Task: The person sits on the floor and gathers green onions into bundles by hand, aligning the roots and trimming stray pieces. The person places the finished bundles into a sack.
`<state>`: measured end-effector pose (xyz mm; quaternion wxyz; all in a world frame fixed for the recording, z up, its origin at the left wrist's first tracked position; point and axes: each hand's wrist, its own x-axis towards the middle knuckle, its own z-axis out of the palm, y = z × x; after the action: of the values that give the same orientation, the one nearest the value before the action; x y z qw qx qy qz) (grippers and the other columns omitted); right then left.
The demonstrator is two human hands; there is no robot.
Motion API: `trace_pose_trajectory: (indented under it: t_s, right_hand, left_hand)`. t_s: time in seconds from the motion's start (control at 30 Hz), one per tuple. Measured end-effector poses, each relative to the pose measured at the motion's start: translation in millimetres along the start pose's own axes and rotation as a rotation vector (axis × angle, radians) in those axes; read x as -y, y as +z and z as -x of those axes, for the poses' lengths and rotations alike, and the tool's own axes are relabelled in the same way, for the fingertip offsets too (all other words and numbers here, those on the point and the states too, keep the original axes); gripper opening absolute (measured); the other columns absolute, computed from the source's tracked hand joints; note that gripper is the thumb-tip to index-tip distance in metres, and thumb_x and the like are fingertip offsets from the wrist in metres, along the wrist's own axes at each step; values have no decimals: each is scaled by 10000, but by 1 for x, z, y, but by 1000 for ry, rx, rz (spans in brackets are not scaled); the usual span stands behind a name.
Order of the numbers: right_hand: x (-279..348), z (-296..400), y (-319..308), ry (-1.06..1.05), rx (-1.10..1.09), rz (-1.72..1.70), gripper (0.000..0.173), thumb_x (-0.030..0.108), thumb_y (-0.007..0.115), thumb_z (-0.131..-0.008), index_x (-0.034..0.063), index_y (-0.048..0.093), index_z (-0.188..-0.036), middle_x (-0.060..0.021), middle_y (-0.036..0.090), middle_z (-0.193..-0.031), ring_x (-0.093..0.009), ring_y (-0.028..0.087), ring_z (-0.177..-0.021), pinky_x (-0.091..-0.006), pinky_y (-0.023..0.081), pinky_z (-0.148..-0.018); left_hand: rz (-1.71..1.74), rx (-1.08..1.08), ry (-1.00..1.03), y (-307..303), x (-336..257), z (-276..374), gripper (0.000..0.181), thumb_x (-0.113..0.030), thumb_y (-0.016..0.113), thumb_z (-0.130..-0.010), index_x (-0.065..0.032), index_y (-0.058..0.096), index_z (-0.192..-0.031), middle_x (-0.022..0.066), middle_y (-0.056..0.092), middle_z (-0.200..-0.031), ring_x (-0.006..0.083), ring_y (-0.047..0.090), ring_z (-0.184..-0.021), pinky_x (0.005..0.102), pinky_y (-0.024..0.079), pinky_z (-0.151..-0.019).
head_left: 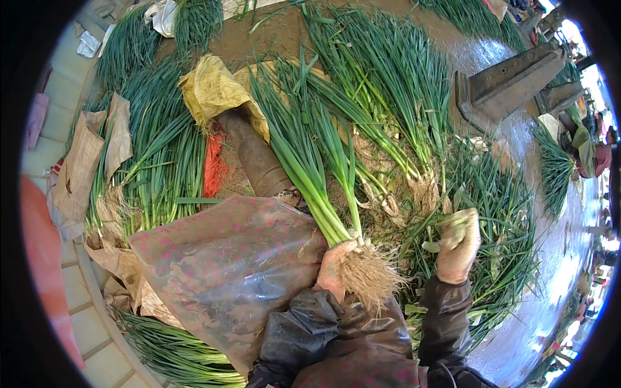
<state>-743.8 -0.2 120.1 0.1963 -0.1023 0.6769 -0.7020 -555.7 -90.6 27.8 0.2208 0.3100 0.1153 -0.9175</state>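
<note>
My left hand (335, 271) grips a small bunch of green garlic (318, 194) near its base. Its tangled pale roots (371, 276) hang over my fingers, and the long flat leaves point away from me across my lap. Off to the right, above a heap of loose leaf trimmings (499, 233), is my right hand (458, 247), blurred by motion. Something pale green shows at its fingers, too smeared to tell whether it is held. More rooted green garlic plants (388, 92) lie on the ground ahead, roots towards me.
A soiled plastic apron (228, 262) covers my lap, with a dark boot (254, 150) beyond it. Stacked green garlic (160, 140) lies left, beside brown sacking (82, 165) and a tiled ledge (85, 320). A yellow woven sack (218, 92) is ahead; a metal support (514, 82) stands right on wet floor.
</note>
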Motion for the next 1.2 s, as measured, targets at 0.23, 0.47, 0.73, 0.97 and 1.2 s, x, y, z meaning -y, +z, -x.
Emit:
trace_pose_trajectory:
  t_s: [0.23,0.47,0.73,0.97,1.2]
  right_hand:
    - [-127,-58,72,621,728,370,232,262,545,-1026,60,652,-1063,-11,625,-845,-82,538,-678,-202,471,-600]
    - [-109,-65,83,247,230,129,158,186,615,-986,132,646,-841,20,598,-742,-73,501,-603,-197,464,-561]
    - [-169,-62,84,566,576,-32,333,317,627,-977,22,659,-1130,-64,693,-914,-123,603,-724,-217,504,-662]
    - [-163,-58,101,138,72,-17,309,240,631,-984,59,651,-735,-40,621,-666,-98,519,-614,-252,444,-592]
    - [-90,21,35,36,164,104,270,218,549,-1026,68,632,-818,-29,638,-701,-80,496,-507,-217,419,-438]
  left_hand:
    - [-141,-85,-21,-9,0,-2,240,-149,603,-897,-53,605,-1118,116,644,-945,286,639,-938,431,539,-855]
    - [-145,-60,73,-8,0,-2,290,-174,592,-916,-36,604,-1171,125,665,-999,286,646,-963,417,536,-888]
    - [-188,-65,-37,-9,2,0,327,-220,565,-939,-6,607,-1181,132,680,-1038,286,653,-970,415,535,-908]
    - [-118,2,84,-16,3,-9,224,-77,596,-910,-39,614,-1130,123,675,-968,260,666,-849,382,567,-774]
    - [-166,-61,45,-5,2,-6,255,-132,601,-901,-50,616,-1142,118,671,-968,272,658,-888,400,557,-809]
